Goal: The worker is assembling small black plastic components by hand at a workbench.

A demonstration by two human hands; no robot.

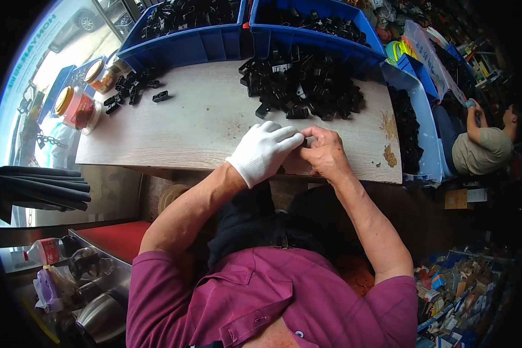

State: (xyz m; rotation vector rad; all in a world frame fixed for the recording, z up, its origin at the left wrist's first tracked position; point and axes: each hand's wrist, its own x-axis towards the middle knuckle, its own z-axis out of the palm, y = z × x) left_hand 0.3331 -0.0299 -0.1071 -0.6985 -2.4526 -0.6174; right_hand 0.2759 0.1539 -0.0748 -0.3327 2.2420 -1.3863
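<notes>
My left hand point(265, 148), in a white knitted glove, meets my bare right hand point(327, 152) over the table's near edge. The fingers of both are closed together on a small black part point(305, 142), mostly hidden by them. Just beyond my hands a large heap of black plastic parts point(313, 84) lies on the pale wooden table point(197, 116). Farther left there is a smaller group of black parts point(132, 88), with a single black piece point(160, 97) apart from it.
Two blue bins point(182, 44) of black parts line the table's far edge. Screw-lid jars point(77, 109) stand at its left end. A pale blue bin point(428, 130) adjoins the right end. Beyond it sits another person point(482, 149). A metal kettle point(102, 316) is at lower left.
</notes>
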